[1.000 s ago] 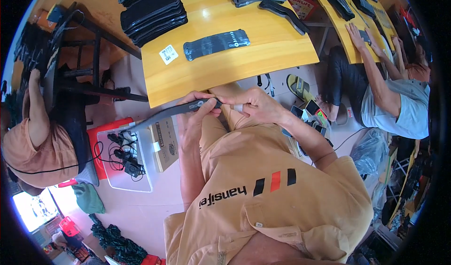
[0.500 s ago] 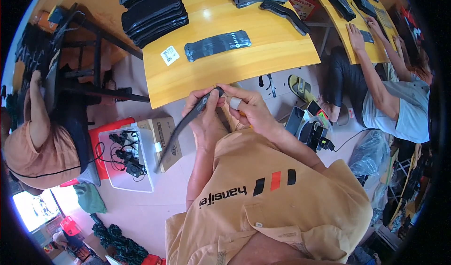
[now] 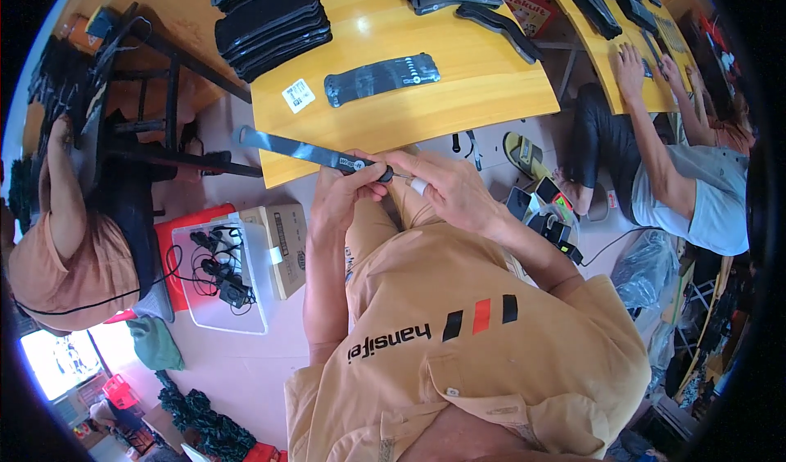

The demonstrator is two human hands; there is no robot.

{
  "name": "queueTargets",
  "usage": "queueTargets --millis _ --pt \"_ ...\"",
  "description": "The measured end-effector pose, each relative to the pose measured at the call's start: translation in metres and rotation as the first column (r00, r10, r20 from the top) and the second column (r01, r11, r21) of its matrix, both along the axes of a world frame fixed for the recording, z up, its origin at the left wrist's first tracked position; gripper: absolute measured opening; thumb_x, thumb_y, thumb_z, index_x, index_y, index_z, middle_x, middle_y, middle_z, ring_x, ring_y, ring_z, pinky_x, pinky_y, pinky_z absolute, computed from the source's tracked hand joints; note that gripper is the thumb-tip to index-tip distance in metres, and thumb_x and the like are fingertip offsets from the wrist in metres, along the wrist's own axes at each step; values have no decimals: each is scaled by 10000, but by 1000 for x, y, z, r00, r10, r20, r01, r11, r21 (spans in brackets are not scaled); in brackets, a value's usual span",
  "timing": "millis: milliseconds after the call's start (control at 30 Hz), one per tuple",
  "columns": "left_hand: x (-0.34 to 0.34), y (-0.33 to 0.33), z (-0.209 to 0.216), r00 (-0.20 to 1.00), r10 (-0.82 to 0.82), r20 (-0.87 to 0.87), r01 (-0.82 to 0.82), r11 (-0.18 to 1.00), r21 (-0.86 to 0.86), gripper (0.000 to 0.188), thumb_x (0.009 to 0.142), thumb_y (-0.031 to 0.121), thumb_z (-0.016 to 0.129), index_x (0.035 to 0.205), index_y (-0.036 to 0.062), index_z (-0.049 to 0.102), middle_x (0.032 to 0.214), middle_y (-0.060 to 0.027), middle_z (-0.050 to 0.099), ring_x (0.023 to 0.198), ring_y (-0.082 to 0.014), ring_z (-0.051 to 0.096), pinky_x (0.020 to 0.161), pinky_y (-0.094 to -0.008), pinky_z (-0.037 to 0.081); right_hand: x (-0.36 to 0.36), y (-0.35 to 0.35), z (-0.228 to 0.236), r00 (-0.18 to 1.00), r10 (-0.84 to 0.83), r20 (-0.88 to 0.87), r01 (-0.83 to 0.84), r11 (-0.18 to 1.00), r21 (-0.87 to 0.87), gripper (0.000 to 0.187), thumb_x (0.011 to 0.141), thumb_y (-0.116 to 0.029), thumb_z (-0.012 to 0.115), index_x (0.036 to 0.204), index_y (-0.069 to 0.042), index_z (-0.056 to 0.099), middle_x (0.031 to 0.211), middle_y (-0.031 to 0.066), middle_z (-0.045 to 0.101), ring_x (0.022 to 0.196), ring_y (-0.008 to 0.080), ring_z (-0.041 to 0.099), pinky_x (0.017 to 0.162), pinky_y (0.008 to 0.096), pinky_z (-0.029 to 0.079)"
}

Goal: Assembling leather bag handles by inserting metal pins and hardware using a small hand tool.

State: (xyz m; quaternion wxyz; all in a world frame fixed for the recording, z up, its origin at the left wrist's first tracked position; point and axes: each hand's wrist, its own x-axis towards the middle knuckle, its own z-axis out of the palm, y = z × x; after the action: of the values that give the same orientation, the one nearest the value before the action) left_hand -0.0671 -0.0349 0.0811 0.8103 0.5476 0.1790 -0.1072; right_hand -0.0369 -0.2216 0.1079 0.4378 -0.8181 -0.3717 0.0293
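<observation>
A long, flat black strap (image 3: 295, 148) with pale marks near one end is gripped in my left hand (image 3: 337, 198), its thumb pressed on top. Its free end reaches left over the front edge of the table. At the strap's right end, my right hand (image 3: 455, 188) has its fingers closed around a thin tool (image 3: 402, 176). Only the slim shaft shows, and its tip meets the strap end; the handle is hidden. A white wrap circles one right finger. On the wooden table (image 3: 458, 118) beyond lies another black strap (image 3: 377, 81), flat, with a white label (image 3: 298, 96) beside it.
Stacks of black straps (image 3: 274, 32) stand at the table's back left and back right. A curved black piece (image 3: 499, 29) lies by the right edge. Left of my legs is a clear bin (image 3: 262, 290) of cables, against a cardboard box (image 3: 286, 241). People sit on both sides.
The strap has swung from pointing down toward my left side to pointing left over the table edge. My left hand has turned with it, and my right hand has shifted slightly right.
</observation>
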Motion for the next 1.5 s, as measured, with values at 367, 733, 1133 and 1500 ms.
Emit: queueTargets --millis 367,733,1133,1500 --pt "6 -5 -17 995 -23 -98 2 979 -206 178 822 151 588 893 -11 566 704 -106 615 530 -122 578 462 -199 473 -1 -4 -27 1000 -2 4 2 999 45 508 674 144 436 1117 -70 562 856 126 620 686 258 602 562 316 489" --pt "-17 -31 7 1000 -27 -2 26 917 397 265 812 247 620 760 -13 624 597 -62 598 522 -81 562 480 -185 453 -3 -2 -17 685 108 -721 178 934 309 313 837 22 427 1111 -34 566 774 10 592 581 50 433 519 202 399" --pt "-27 -33 7 986 -71 148 -10 874 486 208 829 178 578 781 -24 594 568 -42 564 533 -74 531 495 -214 428 -3 -9 -5 496 180 -849 111 957 268 380 802 30 402 1151 -22 542 590 -81 423 481 -9 308 431 158 226" --pt "-32 -28 17 921 -255 295 1 758 652 191 817 112 541 684 -25 541 527 -67 502 492 -120 476 470 -264 371 -6 -21 -1 573 174 -801 27 973 231 479 713 92 363 1120 -37 579 611 -55 472 505 2 327 422 171 247"
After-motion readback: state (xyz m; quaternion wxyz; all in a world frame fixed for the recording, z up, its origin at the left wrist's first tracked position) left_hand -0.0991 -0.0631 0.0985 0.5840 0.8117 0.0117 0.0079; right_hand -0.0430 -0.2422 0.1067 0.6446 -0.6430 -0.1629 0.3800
